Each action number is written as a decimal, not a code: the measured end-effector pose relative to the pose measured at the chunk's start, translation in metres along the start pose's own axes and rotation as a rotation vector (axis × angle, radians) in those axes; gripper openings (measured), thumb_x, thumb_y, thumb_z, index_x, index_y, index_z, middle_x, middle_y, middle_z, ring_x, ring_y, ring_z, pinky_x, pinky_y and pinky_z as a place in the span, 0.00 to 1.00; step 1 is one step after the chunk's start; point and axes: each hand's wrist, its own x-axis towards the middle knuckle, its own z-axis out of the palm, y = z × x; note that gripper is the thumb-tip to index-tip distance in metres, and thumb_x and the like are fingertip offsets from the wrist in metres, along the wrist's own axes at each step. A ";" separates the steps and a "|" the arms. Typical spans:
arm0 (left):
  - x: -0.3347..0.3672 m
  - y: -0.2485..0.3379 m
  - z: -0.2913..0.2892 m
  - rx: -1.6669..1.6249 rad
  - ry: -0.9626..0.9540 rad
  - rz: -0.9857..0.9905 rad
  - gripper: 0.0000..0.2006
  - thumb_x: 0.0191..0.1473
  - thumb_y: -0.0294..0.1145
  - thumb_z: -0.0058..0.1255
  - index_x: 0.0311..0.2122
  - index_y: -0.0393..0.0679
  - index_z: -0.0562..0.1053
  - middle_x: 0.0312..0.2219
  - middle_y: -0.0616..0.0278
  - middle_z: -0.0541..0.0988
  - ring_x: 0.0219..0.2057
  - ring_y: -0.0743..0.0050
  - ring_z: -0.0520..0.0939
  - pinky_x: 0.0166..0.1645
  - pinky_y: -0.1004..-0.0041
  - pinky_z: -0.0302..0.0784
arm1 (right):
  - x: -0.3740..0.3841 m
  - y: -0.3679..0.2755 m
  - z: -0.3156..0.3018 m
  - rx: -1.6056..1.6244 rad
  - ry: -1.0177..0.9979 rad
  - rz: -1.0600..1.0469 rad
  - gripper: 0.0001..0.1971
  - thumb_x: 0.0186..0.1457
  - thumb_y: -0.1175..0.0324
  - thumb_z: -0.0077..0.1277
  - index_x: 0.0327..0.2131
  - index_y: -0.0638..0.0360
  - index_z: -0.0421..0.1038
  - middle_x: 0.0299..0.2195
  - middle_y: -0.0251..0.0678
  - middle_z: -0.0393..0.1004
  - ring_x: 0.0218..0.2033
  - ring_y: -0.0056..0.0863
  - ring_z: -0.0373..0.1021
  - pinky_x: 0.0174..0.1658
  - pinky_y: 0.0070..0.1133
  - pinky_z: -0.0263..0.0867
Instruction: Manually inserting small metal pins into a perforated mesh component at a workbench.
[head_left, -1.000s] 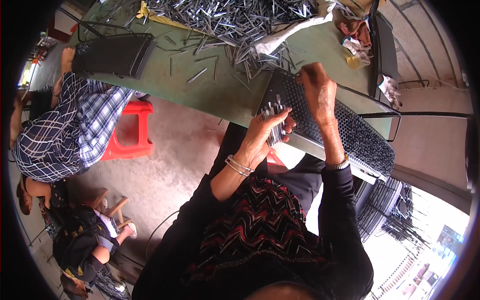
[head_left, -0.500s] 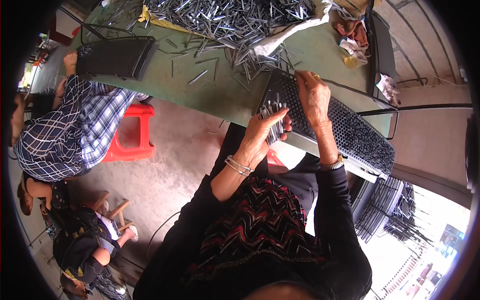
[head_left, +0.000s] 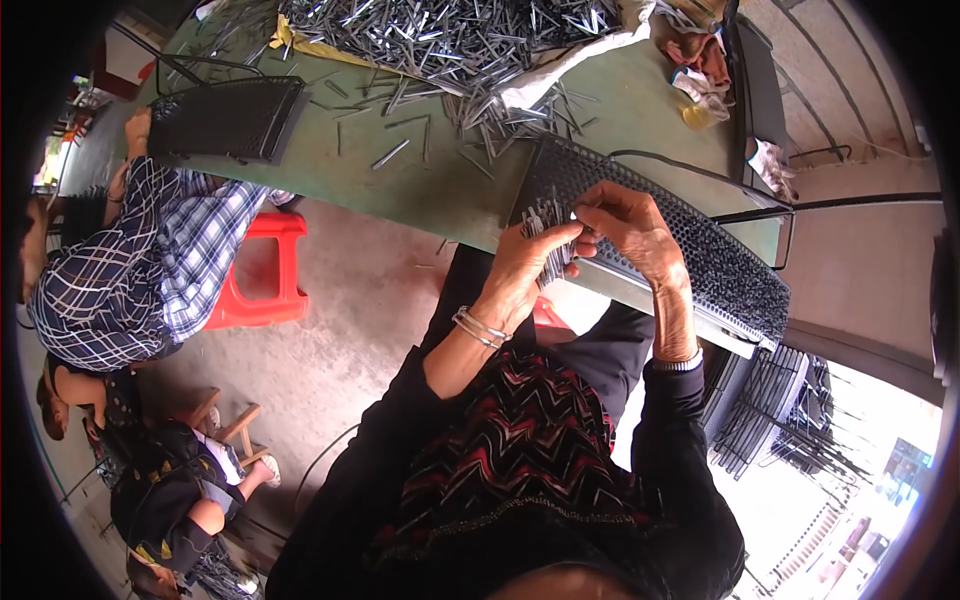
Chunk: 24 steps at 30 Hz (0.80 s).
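My left hand [head_left: 520, 262] is closed around a bundle of thin dark strips [head_left: 546, 222], their ends sticking up past the thumb. Against that bundle, the fingertips of my right hand [head_left: 632, 228] are pinched together; whatever lies between them is too small to make out. Behind both hands a long black perforated panel [head_left: 690, 232] slants across the table's near edge. Its right part is densely filled with short dark pieces, while the left part shows bare holes.
A large heap of thin dark strips [head_left: 450, 45] lies at the far side of the green table [head_left: 350, 160], some scattered loose. A co-worker's hand [head_left: 138, 125] touches another black panel [head_left: 228, 120] at left. A red stool [head_left: 265, 275] and black racks [head_left: 760, 400] stand nearby.
My right hand has come back from the perforated panel toward me, and its fingertips now meet the bundle in my left hand. The left hand has stayed nearly in place.
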 end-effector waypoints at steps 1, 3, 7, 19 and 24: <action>0.000 -0.001 0.001 -0.007 0.007 -0.001 0.11 0.53 0.29 0.55 0.41 0.37 0.73 0.32 0.54 0.81 0.32 0.68 0.83 0.29 0.76 0.75 | 0.000 -0.001 0.000 -0.035 0.017 0.016 0.07 0.55 0.72 0.52 0.34 0.67 0.71 0.27 0.32 0.73 0.29 0.16 0.68 0.35 0.16 0.66; 0.000 0.000 0.002 -0.013 0.013 -0.003 0.11 0.53 0.29 0.54 0.41 0.36 0.73 0.33 0.54 0.81 0.33 0.67 0.83 0.29 0.76 0.75 | -0.001 -0.001 -0.001 -0.071 0.035 0.031 0.07 0.54 0.73 0.52 0.34 0.67 0.71 0.27 0.33 0.73 0.29 0.17 0.69 0.36 0.17 0.67; 0.001 0.001 0.002 0.022 0.036 -0.020 0.12 0.52 0.30 0.55 0.41 0.36 0.73 0.33 0.53 0.81 0.33 0.67 0.83 0.29 0.76 0.76 | -0.001 -0.001 -0.002 -0.110 0.042 0.017 0.07 0.53 0.72 0.52 0.34 0.67 0.71 0.27 0.34 0.74 0.29 0.17 0.69 0.36 0.17 0.67; 0.002 0.006 0.005 0.073 0.032 -0.034 0.14 0.53 0.31 0.54 0.43 0.36 0.73 0.36 0.55 0.81 0.37 0.65 0.83 0.32 0.74 0.77 | 0.001 -0.003 -0.005 -0.109 0.082 0.031 0.06 0.53 0.74 0.50 0.34 0.67 0.70 0.27 0.35 0.74 0.28 0.19 0.71 0.35 0.17 0.68; 0.005 0.003 0.006 0.015 0.037 -0.012 0.14 0.53 0.31 0.54 0.43 0.35 0.73 0.37 0.52 0.80 0.38 0.61 0.83 0.35 0.71 0.79 | 0.002 -0.006 -0.010 0.062 0.169 -0.018 0.06 0.55 0.73 0.49 0.34 0.66 0.70 0.25 0.36 0.75 0.28 0.21 0.73 0.35 0.17 0.68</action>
